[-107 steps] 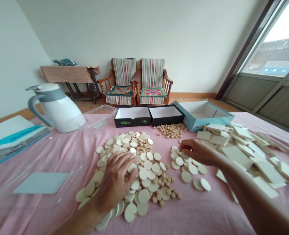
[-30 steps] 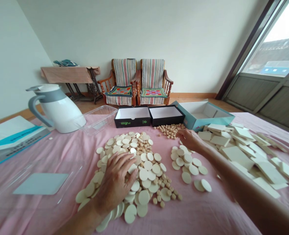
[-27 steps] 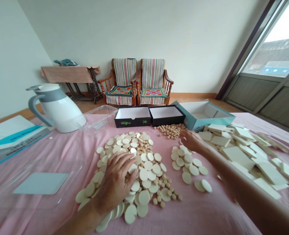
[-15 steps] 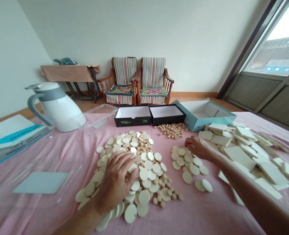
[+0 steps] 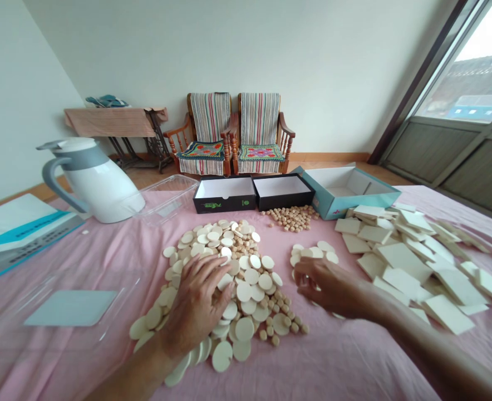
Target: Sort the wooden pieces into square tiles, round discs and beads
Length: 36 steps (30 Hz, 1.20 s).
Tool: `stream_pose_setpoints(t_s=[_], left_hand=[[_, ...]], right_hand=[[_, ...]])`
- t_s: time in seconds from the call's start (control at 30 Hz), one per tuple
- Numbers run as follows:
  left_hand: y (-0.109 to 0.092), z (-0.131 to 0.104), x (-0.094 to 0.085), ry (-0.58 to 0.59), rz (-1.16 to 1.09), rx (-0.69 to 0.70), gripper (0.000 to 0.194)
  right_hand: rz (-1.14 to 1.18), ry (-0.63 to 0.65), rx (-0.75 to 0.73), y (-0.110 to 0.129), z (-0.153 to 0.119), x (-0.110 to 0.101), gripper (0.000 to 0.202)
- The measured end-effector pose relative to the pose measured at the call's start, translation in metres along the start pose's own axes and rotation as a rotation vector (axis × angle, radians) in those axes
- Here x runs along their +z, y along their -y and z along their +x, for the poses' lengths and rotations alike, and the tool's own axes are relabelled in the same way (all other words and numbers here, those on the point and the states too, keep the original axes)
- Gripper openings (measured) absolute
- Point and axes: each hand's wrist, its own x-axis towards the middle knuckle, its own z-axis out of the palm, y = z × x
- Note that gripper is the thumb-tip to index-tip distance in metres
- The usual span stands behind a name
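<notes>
A large heap of pale wooden discs (image 5: 245, 291) lies in front of me, mixed with small round wooden beads (image 5: 280, 303). On its left part rests my left hand (image 5: 204, 292), open, palm down with fingers stretched over the discs. My right hand (image 5: 325, 284) hovers at a smaller group of discs (image 5: 318, 252), covering its nearer part. Its fingers are bent, with a gap between thumb and forefinger, and nothing shows in them.
Square pale wooden tiles (image 5: 404, 259) are piled at right. Behind stand two black boxes (image 5: 225, 205) (image 5: 285, 199), a light-blue box (image 5: 354, 201) and more beads (image 5: 294, 218). A white jug (image 5: 108, 192), clear plastic trays (image 5: 168, 192) and a carton (image 5: 24, 234) are at left.
My right hand has moved left and nearer to me, from the far edge of the smaller disc group to its near side. My left hand has stayed almost still on the heap.
</notes>
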Motion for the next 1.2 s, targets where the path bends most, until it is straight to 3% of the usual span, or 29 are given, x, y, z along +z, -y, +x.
stream_pose_setpoints(t_s=[0.13, 0.23, 0.33, 0.47, 0.73, 0.93, 1.2], left_hand=[[0.0, 0.0, 0.0, -0.004, -0.006, -0.003, 0.026], [-0.001, 0.001, 0.0, -0.002, -0.013, -0.008, 0.027], [-0.001, 0.001, 0.0, 0.0, -0.016, -0.008, 0.027], [-0.001, 0.001, -0.001, -0.002, -0.012, -0.008, 0.027], [0.0, 0.0, 0.0, 0.001, -0.004, -0.005, 0.026], [0.0, -0.001, 0.0, 0.001, 0.0, -0.006, 0.027], [-0.001, -0.001, 0.0, 0.005, 0.0, -0.011, 0.028]], right_hand=[[-0.067, 0.115, 0.02, 0.023, -0.024, 0.018, 0.017], [-0.11, 0.093, 0.008, 0.022, -0.031, 0.038, 0.038], [-0.1, 0.079, 0.024, 0.021, -0.029, 0.048, 0.036], [-0.063, 0.065, 0.084, 0.027, -0.021, 0.046, 0.018], [-0.071, -0.003, 0.141, 0.025, 0.0, 0.047, 0.007], [-0.032, -0.065, 0.11, 0.028, 0.012, 0.051, 0.011], [-0.006, -0.078, 0.051, 0.031, 0.0, 0.048, 0.022]])
